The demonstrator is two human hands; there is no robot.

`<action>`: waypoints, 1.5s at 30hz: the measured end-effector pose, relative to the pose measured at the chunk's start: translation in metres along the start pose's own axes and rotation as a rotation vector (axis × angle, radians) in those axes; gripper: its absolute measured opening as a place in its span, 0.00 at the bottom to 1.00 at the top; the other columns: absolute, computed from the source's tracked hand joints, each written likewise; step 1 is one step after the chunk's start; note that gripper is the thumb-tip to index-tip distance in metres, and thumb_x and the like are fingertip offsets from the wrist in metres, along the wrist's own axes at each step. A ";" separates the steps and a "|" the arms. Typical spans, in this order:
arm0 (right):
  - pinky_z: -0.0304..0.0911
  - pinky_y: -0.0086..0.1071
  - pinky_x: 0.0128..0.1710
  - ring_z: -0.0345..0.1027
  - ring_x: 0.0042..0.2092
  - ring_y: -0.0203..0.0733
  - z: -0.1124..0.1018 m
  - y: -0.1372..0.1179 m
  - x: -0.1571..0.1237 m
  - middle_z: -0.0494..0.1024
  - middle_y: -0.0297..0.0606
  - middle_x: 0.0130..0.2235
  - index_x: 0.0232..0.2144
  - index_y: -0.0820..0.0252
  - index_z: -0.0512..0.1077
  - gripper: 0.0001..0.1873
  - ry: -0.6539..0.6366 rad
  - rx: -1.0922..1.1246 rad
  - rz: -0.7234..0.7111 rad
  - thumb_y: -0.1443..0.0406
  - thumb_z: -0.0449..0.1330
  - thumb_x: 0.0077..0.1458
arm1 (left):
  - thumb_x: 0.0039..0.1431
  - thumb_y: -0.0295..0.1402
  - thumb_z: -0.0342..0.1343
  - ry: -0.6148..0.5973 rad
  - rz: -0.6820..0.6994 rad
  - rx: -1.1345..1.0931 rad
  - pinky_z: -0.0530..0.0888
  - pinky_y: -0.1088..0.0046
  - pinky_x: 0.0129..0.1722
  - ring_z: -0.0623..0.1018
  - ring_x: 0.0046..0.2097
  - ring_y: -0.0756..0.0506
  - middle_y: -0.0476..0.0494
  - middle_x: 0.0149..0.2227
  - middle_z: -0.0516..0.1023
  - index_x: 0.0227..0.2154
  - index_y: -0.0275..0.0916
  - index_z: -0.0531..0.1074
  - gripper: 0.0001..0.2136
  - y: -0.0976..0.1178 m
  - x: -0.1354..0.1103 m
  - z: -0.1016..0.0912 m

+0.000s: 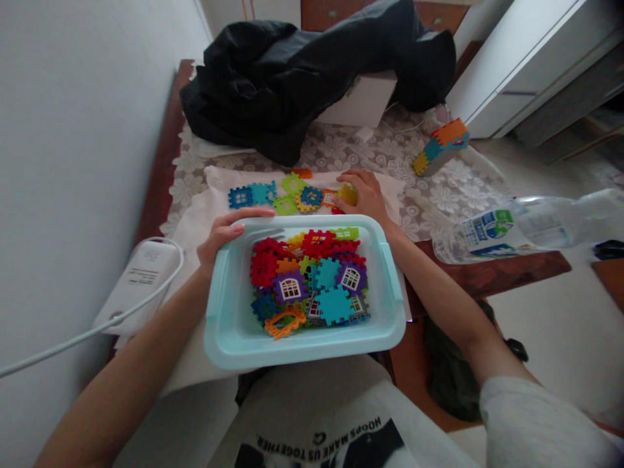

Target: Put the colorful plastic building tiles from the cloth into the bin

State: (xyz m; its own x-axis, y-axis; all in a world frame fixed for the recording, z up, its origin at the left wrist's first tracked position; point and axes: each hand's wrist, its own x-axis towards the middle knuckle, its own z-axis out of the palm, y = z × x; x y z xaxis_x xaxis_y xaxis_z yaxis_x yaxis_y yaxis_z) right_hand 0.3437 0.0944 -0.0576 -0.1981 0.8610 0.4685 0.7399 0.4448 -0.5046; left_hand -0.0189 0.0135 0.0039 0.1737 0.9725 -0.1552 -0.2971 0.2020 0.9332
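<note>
So nearest is the person's grey T-shirt [414,416], and right past it sits a light blue tub [307,357], tipped a bit toward the wearer as far as I can tell. It's got a messy heap of toothed plastic pieces: red ones [263,266], a couple of purple window pieces [291,288], a turquoise one [335,304] and an orange frame [285,323] near the front.

Left hand [217,237] has hold of the tub's far left corner, fingers lying along the rim. Left of the tub there's a white device [146,270] with a cable; off to its right, a clear plastic bottle [511,227].

Just beyond the tub, more pieces lie on a pale cloth [190,240]. The right hand [364,192] is over there, fingers curved round a yellow piece [348,193]; can't tell if it's actually pinched.

Further behind the tub, to the right, a built-up block shape [441,146] stands on a lacy tablecloth [331,143]. Farther back: a white box [363,101], partly under a black sheet [273,78].
</note>
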 end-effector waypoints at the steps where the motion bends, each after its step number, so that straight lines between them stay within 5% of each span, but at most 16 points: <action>1: 0.68 0.61 0.73 0.72 0.71 0.64 0.000 0.000 0.000 0.81 0.50 0.69 0.63 0.52 0.81 0.23 -0.025 -0.065 0.019 0.57 0.70 0.68 | 0.50 0.42 0.75 -0.014 0.022 0.021 0.86 0.66 0.43 0.88 0.45 0.35 0.33 0.43 0.92 0.44 0.32 0.93 0.22 0.000 -0.001 0.004; 4: 0.68 0.64 0.73 0.69 0.73 0.69 -0.002 0.001 0.000 0.78 0.53 0.74 0.65 0.56 0.81 0.27 -0.119 -0.182 0.059 0.58 0.71 0.66 | 0.51 0.45 0.71 -0.010 0.111 0.036 0.84 0.69 0.42 0.87 0.44 0.37 0.36 0.42 0.93 0.42 0.34 0.94 0.22 0.001 -0.005 0.020; 8: 0.71 0.61 0.69 0.76 0.64 0.67 -0.004 0.002 0.003 0.86 0.55 0.64 0.57 0.61 0.85 0.19 -0.192 -0.187 0.065 0.59 0.66 0.70 | 0.52 0.44 0.71 0.022 0.132 0.043 0.83 0.71 0.45 0.86 0.47 0.37 0.36 0.37 0.91 0.41 0.32 0.94 0.21 0.002 -0.007 0.025; 18: 0.75 0.55 0.67 0.82 0.61 0.60 -0.004 0.018 0.004 0.88 0.52 0.61 0.59 0.57 0.83 0.21 -0.007 0.035 0.034 0.56 0.57 0.77 | 0.53 0.46 0.71 -0.101 0.093 0.101 0.84 0.65 0.45 0.86 0.49 0.33 0.37 0.38 0.91 0.45 0.36 0.94 0.22 -0.002 0.004 0.000; 22: 0.78 0.52 0.61 0.83 0.54 0.56 -0.007 0.027 0.010 0.89 0.50 0.53 0.52 0.55 0.83 0.22 0.089 0.092 0.094 0.48 0.58 0.76 | 0.55 0.46 0.71 -0.126 0.088 0.087 0.84 0.66 0.43 0.87 0.47 0.35 0.38 0.40 0.92 0.47 0.38 0.94 0.22 -0.005 0.006 -0.004; 28: 0.81 0.45 0.47 0.82 0.44 0.49 -0.010 0.009 0.018 0.86 0.38 0.45 0.53 0.48 0.77 0.31 0.220 0.647 0.195 0.34 0.69 0.64 | 0.52 0.46 0.75 -0.054 0.056 0.085 0.86 0.63 0.47 0.88 0.45 0.34 0.35 0.41 0.91 0.45 0.34 0.92 0.23 -0.005 0.005 -0.008; 32: 0.82 0.41 0.39 0.81 0.40 0.46 -0.020 -0.026 0.011 0.82 0.33 0.40 0.48 0.45 0.72 0.36 0.069 0.989 0.228 0.31 0.76 0.56 | 0.51 0.48 0.75 -0.025 0.026 0.096 0.87 0.59 0.50 0.88 0.48 0.31 0.35 0.40 0.91 0.45 0.34 0.92 0.24 -0.001 -0.001 -0.001; 36: 0.82 0.39 0.38 0.82 0.44 0.49 -0.033 -0.052 0.004 0.83 0.36 0.40 0.38 0.48 0.69 0.38 -0.121 1.064 0.218 0.33 0.82 0.48 | 0.51 0.47 0.75 0.027 0.045 0.072 0.86 0.60 0.52 0.88 0.50 0.30 0.35 0.38 0.90 0.43 0.35 0.91 0.22 0.002 -0.003 0.008; 42: 0.81 0.42 0.39 0.80 0.40 0.48 -0.047 -0.055 0.004 0.81 0.34 0.39 0.42 0.46 0.72 0.35 -0.049 1.118 0.186 0.34 0.81 0.50 | 0.52 0.46 0.72 -0.097 0.039 0.064 0.84 0.63 0.43 0.88 0.45 0.33 0.39 0.37 0.91 0.45 0.38 0.93 0.22 -0.001 0.003 0.002; 45: 0.79 0.39 0.39 0.80 0.39 0.45 -0.055 -0.060 0.004 0.83 0.33 0.39 0.43 0.47 0.75 0.31 -0.208 1.171 0.140 0.40 0.83 0.53 | 0.49 0.45 0.73 -0.094 0.029 0.052 0.83 0.63 0.42 0.87 0.44 0.33 0.35 0.36 0.90 0.45 0.34 0.93 0.23 -0.002 0.003 0.002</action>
State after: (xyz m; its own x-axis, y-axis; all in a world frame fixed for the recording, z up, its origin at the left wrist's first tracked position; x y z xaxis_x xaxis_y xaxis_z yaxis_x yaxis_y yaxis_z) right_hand 0.3340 0.0576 0.0144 -0.3421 0.8955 0.2848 -0.2499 0.2055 -0.9462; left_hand -0.0158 0.0162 0.0025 0.2539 0.9622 -0.0989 -0.2546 0.1651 0.9528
